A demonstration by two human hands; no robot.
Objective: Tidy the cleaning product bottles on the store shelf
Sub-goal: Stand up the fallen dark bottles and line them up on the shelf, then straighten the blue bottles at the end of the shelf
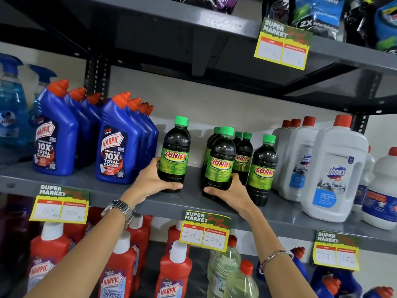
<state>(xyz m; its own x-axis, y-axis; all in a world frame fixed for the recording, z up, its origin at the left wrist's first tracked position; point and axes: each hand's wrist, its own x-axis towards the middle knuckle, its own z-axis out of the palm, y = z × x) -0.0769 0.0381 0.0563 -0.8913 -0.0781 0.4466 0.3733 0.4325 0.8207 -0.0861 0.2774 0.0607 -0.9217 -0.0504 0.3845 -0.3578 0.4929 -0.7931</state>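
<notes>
Two hands were up on the middle shelf [90, 183], each wrapped around a dark bottle with a green cap and a green SUNNY label. The left hand [152, 181], a metal watch [120, 208] on its wrist, gripped the lone SUNNY bottle [175, 154] low on its body, thumb curled across the front near the base; that bottle stood upright just right of the blue Harpic bottles [117, 143] and apart from the others of its kind. The right hand [229, 191], with a thin bracelet [275, 255] on its wrist, closed around the foot of the front SUNNY bottle [221, 160], which stood at the head of a small huddle of the same bottles [263, 168], some behind it and one just to its right. An open gap of grey shelf lay between the two held bottles. White Domex jugs [335, 168] with red caps stood farther right on the same shelf. A yellow price card [205, 231] hung from the shelf edge below the hands, and red Harpic bottles [174, 274] stood on the shelf beneath.
</notes>
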